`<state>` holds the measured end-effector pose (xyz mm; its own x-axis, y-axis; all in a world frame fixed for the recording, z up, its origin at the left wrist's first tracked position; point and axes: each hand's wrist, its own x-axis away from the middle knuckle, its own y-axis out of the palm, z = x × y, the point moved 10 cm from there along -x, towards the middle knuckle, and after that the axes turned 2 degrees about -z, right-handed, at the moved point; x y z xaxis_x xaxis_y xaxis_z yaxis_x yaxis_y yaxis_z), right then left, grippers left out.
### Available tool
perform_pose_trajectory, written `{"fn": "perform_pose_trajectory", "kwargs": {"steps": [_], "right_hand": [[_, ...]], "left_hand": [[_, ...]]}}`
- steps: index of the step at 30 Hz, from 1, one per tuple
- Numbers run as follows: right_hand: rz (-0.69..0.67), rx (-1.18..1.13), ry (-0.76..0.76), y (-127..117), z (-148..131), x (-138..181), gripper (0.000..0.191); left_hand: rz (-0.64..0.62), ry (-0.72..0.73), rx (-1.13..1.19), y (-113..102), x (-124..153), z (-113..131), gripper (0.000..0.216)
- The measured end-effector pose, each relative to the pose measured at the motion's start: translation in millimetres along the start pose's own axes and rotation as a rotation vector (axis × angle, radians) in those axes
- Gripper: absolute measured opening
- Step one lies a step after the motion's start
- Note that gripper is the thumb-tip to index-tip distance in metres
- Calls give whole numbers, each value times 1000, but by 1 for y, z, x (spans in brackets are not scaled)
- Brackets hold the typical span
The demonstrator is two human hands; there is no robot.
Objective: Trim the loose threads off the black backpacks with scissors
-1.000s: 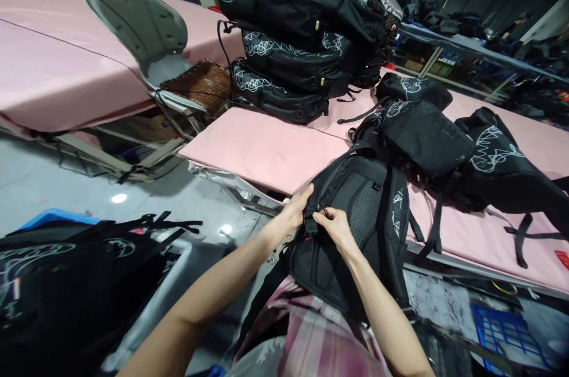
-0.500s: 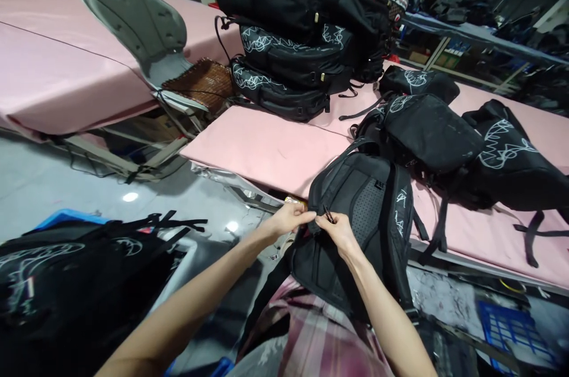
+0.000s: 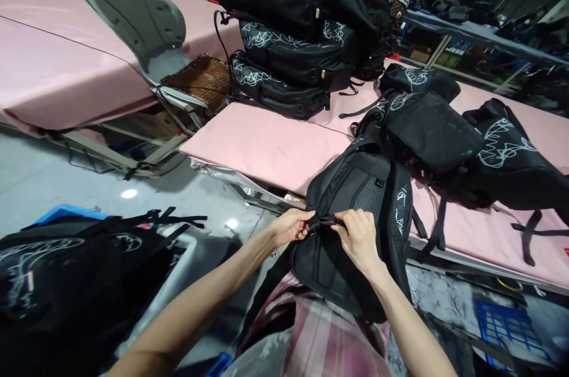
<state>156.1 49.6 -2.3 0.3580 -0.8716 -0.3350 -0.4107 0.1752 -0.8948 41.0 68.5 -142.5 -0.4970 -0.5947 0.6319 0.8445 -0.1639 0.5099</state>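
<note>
A black backpack leans against the near edge of the pink table, its padded mesh back turned toward the person and its lower end resting on a plaid-clad lap. The left hand has its fingers pinched shut on a short black strap at the backpack's left edge. The right hand, at three o'clock from the left and close beside it, is closed on the other end of the same strap. At twelve o'clock a stack of black backpacks with white scribble prints lies on the table. More backpacks lie at two o'clock. At nine o'clock another black bag sits low. A grey chair stands at eleven o'clock.
</note>
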Motion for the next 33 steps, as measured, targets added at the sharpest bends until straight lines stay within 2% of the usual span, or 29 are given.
{"fn": "perform_pose_trajectory", "kwargs": {"steps": [20,23,28,33], "right_hand": [[-64,-80,-124,18,-9,-16,16],[-60,-148,-104,19,-5,-16,16],[25,-287,42,12,16,-12,18],[-47,-214,-45,15,4,-13,17]], "left_hand": [[-53,-77,45,0,-4,-6,23],[-51,-80,43,0,-5,-7,22],[-44,-77,29,-3,-5,-6,23],[-44,-56,-9,1,-6,-6,26]]}}
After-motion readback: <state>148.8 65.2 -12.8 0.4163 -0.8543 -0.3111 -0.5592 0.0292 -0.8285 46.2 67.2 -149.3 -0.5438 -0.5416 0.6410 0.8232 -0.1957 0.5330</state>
